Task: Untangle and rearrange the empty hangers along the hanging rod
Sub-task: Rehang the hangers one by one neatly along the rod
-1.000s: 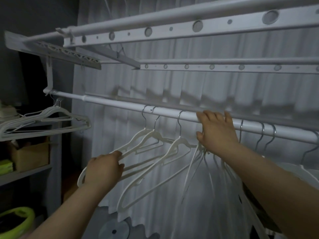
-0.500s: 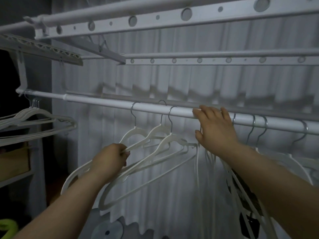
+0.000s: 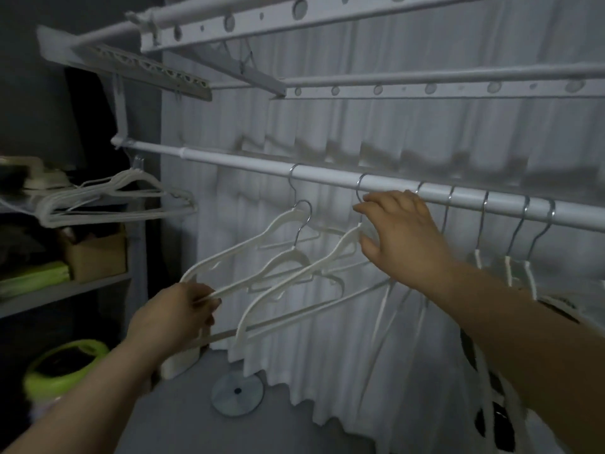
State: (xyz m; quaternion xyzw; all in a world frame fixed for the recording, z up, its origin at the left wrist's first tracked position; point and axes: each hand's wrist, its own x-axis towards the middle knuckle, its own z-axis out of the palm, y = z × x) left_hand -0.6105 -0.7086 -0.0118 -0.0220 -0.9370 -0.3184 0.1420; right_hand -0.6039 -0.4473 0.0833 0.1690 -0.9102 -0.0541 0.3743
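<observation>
No text, label, brand, number or sign was legible on the white plastic hangers (image 3: 281, 221), white metal hanging rod (image 3: 327, 176) or brown cardboard box (image 3: 95, 257).

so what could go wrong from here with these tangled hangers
The middle white plastic hanger has its metal hook off the white hanging rod, seemingly caught on the leftmost hanger; if the left hand, gripping that one's end, pulls, it may drop. The pull could also slide the leftmost hanger along the rod, since the right hand touches only the third hanger.
</observation>
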